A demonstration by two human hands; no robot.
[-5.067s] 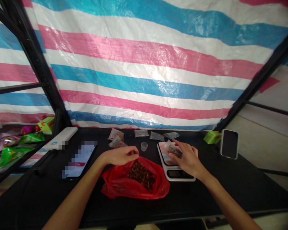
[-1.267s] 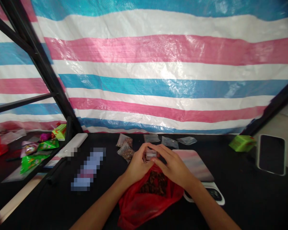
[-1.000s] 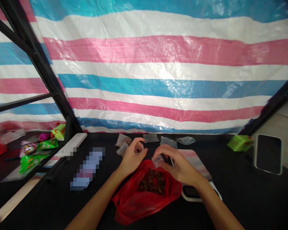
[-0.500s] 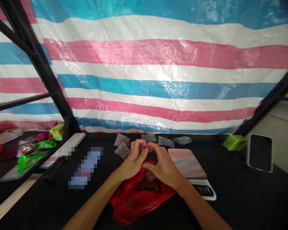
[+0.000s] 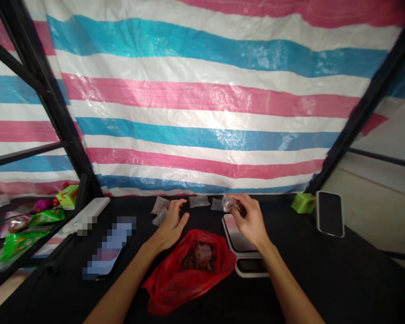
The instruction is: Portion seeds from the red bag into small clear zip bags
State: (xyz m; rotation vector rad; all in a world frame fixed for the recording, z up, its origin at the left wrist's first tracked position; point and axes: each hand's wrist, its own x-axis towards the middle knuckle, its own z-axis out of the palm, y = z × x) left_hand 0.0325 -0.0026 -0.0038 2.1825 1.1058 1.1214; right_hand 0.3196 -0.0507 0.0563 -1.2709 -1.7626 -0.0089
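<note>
In my right hand (image 5: 251,220) is a small clear bag (image 5: 228,203) with brown bits in its lower part, pinched above the pan of the white kitchen scale (image 5: 238,238). My left hand (image 5: 171,225) holds nothing; its thumb and fingers are apart, beside the small filled bags (image 5: 160,217), which it partly covers. Between my forearms lies an opened red plastic bag (image 5: 175,288) with loose brown dried pieces (image 5: 191,261) inside. A small clear cup (image 5: 204,252) rests among those pieces. Behind, flat clear bags (image 5: 199,201) lie on the black table.
A phone (image 5: 110,247) with a blurred screen lies to the left, near a long white object (image 5: 91,213). Green snack packets (image 5: 23,243) are at the far left. A green box (image 5: 303,203) and an upright phone (image 5: 330,213) stand right. Striped sheeting (image 5: 202,135) hangs behind.
My hands have parted from above the red bag. The right hand has carried the small clear bag over the scale; the left has moved left and opened. The clear cup now shows.
</note>
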